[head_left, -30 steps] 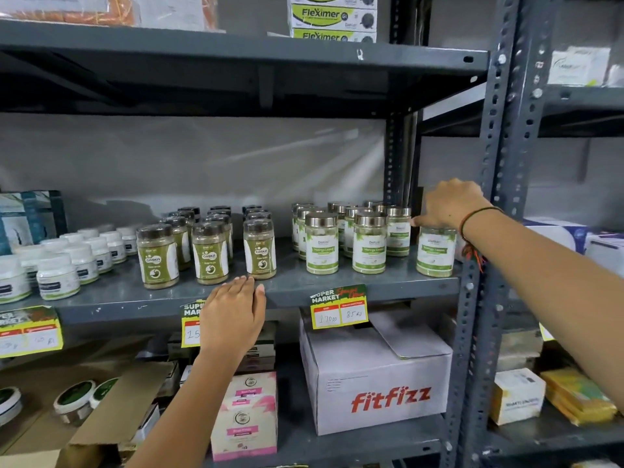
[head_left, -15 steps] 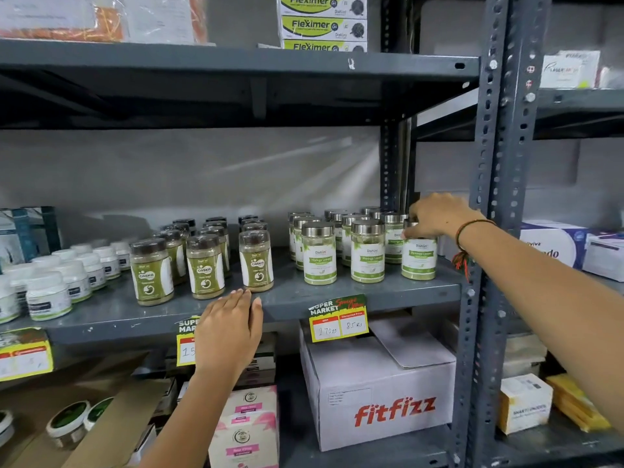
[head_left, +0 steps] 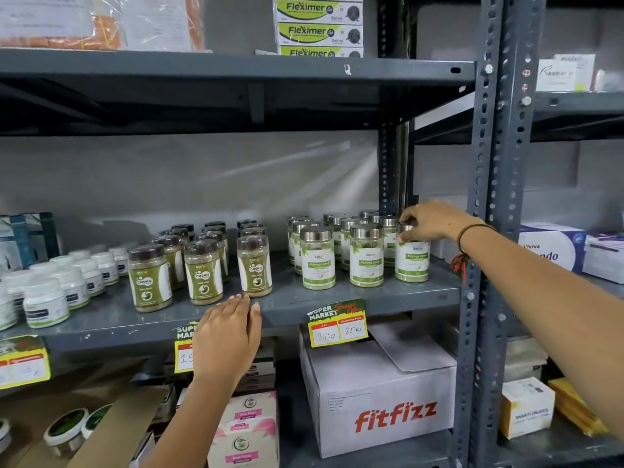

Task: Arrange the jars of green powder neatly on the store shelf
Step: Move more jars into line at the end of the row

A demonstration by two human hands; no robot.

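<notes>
Several silver-lidded jars of green powder (head_left: 366, 256) with white and green labels stand in rows on the right part of the grey middle shelf (head_left: 388, 295). My right hand (head_left: 430, 221) grips the lid of the rightmost front jar (head_left: 412, 261), which stands upright on the shelf in line with the two other front jars. My left hand (head_left: 228, 336) lies flat, fingers together, on the shelf's front edge just below a dark-lidded Gaska jar (head_left: 255, 266). It holds nothing.
Rows of dark-lidded Gaska jars (head_left: 202, 271) and small white tubs (head_left: 45, 302) fill the shelf's left part. Yellow price tags (head_left: 337, 324) hang on its front edge. A grey perforated upright (head_left: 486, 231) stands right of the jars. A Fitfizz box (head_left: 388, 393) sits on the shelf below.
My right hand slid the rightmost jar leftwards, closer to the other silver-lidded jars and into the front row. My left hand stayed on the shelf edge.
</notes>
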